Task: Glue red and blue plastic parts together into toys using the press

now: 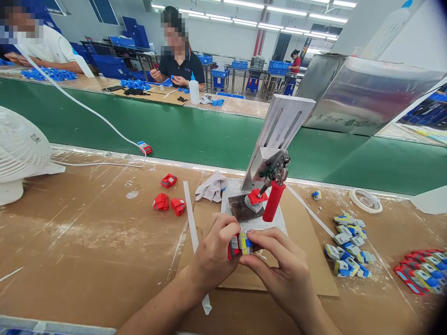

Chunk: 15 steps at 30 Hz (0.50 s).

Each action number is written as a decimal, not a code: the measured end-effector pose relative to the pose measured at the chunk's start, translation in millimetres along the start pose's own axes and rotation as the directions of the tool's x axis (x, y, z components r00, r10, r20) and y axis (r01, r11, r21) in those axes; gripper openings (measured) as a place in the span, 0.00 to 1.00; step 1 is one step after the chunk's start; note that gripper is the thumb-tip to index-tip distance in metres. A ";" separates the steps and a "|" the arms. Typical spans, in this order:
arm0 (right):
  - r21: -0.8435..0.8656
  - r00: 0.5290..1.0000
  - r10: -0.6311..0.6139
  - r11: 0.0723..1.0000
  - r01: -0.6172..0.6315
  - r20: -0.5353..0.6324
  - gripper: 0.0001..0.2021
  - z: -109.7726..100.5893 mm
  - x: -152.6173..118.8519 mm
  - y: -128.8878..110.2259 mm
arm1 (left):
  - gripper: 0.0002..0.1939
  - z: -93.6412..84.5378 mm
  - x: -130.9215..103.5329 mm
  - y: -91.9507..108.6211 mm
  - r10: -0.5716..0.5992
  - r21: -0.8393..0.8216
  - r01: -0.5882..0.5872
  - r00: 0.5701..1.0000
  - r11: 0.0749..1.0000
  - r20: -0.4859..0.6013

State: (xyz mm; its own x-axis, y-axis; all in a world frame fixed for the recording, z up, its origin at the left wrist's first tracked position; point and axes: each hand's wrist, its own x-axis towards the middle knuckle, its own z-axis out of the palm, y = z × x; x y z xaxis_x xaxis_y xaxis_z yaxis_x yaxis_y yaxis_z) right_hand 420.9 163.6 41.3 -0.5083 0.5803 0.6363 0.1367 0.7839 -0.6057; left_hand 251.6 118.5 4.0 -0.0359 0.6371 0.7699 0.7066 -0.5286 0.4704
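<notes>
My left hand (218, 244) is closed around a small red plastic part (233, 246) with dark and grey areas. Between the thumb and fingers of my right hand (279, 263) is a small grey, blue and yellow plastic piece (246, 243). The two parts meet or lie side by side; my fingers hide whether they are joined. Just beyond my hands stands a toggle clamp (275, 170) with a red handle (274, 201), on a metal bracket. A red piece (256, 197) sits beneath its plunger.
Loose red parts (161, 202) and a white glove (211, 186) lie to the left. Grey-blue-yellow pieces (349, 246), a tape roll (365, 201) and stacked red assemblies (422, 270) are rightward. A fan (24, 149) stands left. Beyond the green belt (195, 132), a co-worker (179, 65) handles blue parts.
</notes>
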 end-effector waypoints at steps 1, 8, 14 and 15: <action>-0.013 1.000 -0.014 1.000 0.014 0.001 0.14 0.8 -0.3 0.2 | 0.18 0.2 -0.3 0.2 0.010 0.007 -0.010 1.000 1.000 0.010; 0.005 0.998 -0.056 0.998 0.056 0.027 0.10 5.2 1.6 0.6 | 0.19 1.6 -5.4 4.7 -0.012 0.012 0.012 0.999 1.000 0.053; 0.119 0.996 0.008 0.993 -0.018 0.085 0.10 -1.7 7.1 3.2 | 0.24 -0.2 -6.0 4.2 -0.055 -0.083 0.064 0.993 0.994 0.107; 0.145 0.994 0.014 0.989 -0.030 0.105 0.10 -4.3 7.5 4.1 | 0.25 -0.9 -5.8 2.8 -0.053 -0.126 0.067 0.992 0.990 0.112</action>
State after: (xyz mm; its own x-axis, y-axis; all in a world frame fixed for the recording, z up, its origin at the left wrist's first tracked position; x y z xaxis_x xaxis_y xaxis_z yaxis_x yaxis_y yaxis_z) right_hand 421.3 172.1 45.7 -0.5931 0.5650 0.5736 0.0267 0.7259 -0.6873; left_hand 253.1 112.8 1.2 0.0064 0.7228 0.6910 0.6082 -0.5513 0.5711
